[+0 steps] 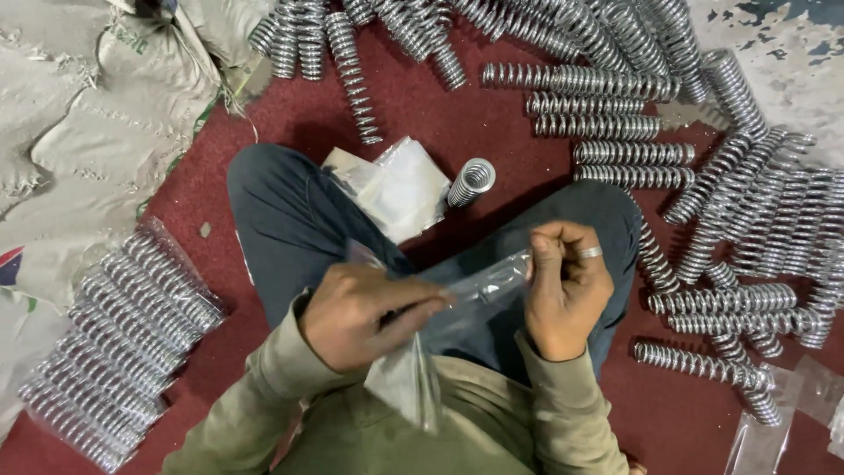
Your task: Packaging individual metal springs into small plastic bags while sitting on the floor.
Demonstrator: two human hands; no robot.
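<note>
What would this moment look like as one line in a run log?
left hand: grips clear plastic bag | right hand: pinches bag's other end | loose steel springs: on red floor | bagged springs: at left

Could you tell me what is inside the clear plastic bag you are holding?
A metal coil spring shows through the clear plastic bag between the left hand and right hand. The hands hide its ends.

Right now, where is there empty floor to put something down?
Bare red floor lies between the sacks and the left knee, and by the lone spring. The right side is crowded with loose springs.
</note>
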